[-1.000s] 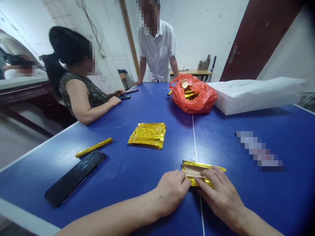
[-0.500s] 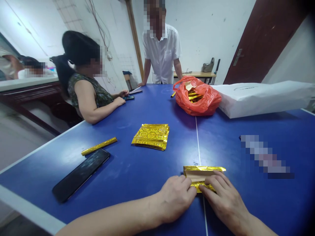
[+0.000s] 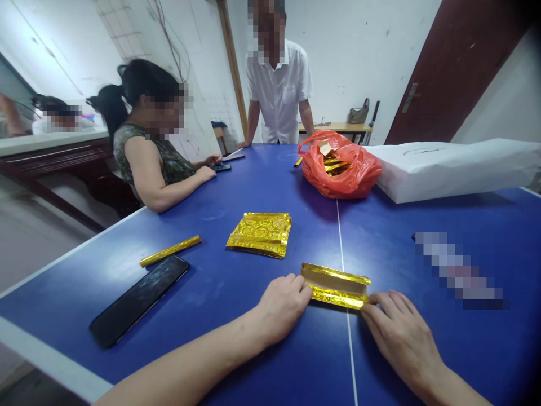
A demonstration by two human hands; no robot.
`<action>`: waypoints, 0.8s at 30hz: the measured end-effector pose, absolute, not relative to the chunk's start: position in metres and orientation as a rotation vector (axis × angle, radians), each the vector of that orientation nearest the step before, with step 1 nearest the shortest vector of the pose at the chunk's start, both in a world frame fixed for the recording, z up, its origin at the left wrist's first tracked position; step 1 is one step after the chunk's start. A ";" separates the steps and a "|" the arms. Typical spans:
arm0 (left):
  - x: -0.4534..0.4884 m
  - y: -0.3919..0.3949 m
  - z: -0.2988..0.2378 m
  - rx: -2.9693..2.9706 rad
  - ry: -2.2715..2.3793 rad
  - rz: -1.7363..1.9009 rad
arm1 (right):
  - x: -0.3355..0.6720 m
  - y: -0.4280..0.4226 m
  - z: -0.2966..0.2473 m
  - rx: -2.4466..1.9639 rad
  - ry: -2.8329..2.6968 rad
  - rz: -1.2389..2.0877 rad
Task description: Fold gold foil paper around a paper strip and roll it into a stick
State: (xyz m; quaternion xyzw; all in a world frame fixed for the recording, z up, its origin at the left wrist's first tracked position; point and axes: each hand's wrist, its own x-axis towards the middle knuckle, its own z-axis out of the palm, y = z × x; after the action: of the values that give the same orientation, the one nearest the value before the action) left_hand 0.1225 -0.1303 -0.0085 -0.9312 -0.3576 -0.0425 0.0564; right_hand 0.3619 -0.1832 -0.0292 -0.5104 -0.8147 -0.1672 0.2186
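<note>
A folded strip of gold foil paper (image 3: 336, 286), with its tan paper inner side showing, lies on the blue table tabletop (image 3: 236, 316). My left hand (image 3: 282, 307) holds its left end with curled fingers, and my right hand (image 3: 399, 330) holds its right end with the fingertips. A stack of gold foil sheets (image 3: 260, 234) lies further out, beyond and left of my hands. To its left is a thin rolled gold foil stick (image 3: 170, 251). A black smartphone (image 3: 139, 300) rests face up next to that stick.
A red plastic bag (image 3: 340, 166) of gold foil pieces and a large white paper bag (image 3: 459, 169) lie at the far side. A pixelated object (image 3: 459, 266) lies on the right. A seated person (image 3: 154, 155) and a standing person (image 3: 279, 96) are at the table.
My hands have moved apart and now hold the foil strip by its ends. The strip has shifted up and left, and it is tilted more.
</note>
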 end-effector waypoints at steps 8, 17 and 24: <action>0.123 -0.125 -0.009 -2.702 -1.203 -0.279 | 0.355 -0.184 -0.023 -1.298 -2.256 -0.464; 0.152 -0.166 -0.021 -3.012 -0.758 -0.611 | 0.338 -0.192 -0.028 -1.220 -2.237 -0.323; 0.154 -0.168 -0.026 -3.039 -0.739 -0.537 | 0.327 -0.199 -0.025 -1.042 -2.241 -0.219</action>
State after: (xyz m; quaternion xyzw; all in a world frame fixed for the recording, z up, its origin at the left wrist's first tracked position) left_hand 0.1535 -0.1677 -0.0265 -0.9576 -0.2327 -0.1693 -0.0161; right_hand 0.3272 -0.1987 -0.0253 -0.3971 -0.8545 -0.0835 0.3244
